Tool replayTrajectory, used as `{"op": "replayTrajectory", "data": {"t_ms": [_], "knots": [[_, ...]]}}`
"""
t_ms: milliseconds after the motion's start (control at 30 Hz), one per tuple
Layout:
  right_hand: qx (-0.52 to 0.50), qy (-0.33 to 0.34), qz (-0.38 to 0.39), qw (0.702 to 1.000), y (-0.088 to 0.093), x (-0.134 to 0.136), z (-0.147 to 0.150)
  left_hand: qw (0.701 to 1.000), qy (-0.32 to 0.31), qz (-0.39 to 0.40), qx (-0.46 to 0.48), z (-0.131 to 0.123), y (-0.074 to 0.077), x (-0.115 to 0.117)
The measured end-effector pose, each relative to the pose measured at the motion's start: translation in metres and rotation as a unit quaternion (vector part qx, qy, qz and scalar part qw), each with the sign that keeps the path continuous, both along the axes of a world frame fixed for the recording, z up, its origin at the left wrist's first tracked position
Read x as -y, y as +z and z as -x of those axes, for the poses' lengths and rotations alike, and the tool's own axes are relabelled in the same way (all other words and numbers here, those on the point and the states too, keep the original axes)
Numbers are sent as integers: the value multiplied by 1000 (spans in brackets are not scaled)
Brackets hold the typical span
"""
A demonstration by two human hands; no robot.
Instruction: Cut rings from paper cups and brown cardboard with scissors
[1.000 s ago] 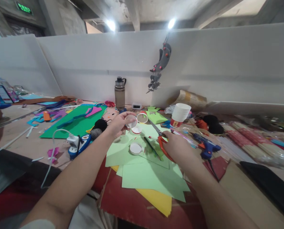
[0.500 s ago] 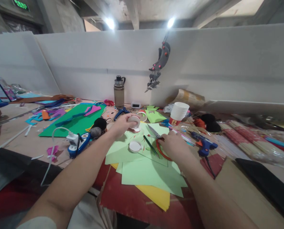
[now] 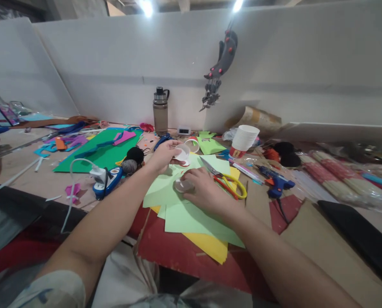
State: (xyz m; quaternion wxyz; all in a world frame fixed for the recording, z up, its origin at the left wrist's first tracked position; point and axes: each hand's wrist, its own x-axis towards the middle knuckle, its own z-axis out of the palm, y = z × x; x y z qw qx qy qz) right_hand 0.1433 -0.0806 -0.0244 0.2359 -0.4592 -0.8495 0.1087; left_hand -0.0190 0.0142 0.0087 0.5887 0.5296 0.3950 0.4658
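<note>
My left hand (image 3: 165,155) pinches a cut-down white paper cup piece (image 3: 182,152) above the light green paper sheets (image 3: 191,216). Lower and to the right, my right hand (image 3: 203,188) has its fingers curled over a round white paper piece (image 3: 182,186), which they partly hide. Just beyond my right hand lie scissors (image 3: 234,185) with yellow and red handles, blades pointing up and left. A cut paper ring with a red band (image 3: 193,145) rests behind the left hand's piece.
A stack of paper cups (image 3: 244,141) and a blue glue gun (image 3: 279,183) stand to the right. Left are a power strip (image 3: 109,184) and green sheet (image 3: 81,154). A bottle (image 3: 160,113) stands at the back, a black tablet-like slab (image 3: 359,241) at right.
My right hand has let go of the scissors, which now lie on the table, and moved left onto the round white piece. My left hand still holds its cup piece. The view has tilted down.
</note>
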Motion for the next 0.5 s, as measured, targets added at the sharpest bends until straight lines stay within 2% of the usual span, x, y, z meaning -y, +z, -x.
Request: {"op": "replayTrajectory", "data": {"t_ms": [100, 200, 333, 500], "knots": [[12, -14, 14, 1000, -2, -1, 3, 1000, -3, 9, -11, -1, 1, 2], [-75, -33, 0, 997, 2, -3, -1, 999, 15, -13, -30, -4, 1, 5], [-188, -103, -1, 977, 8, -7, -10, 997, 38, -51, -54, -9, -2, 9], [-296, -131, -19, 946, 9, -11, -17, 992, -12, -66, -110, -17, -10, 17]]}}
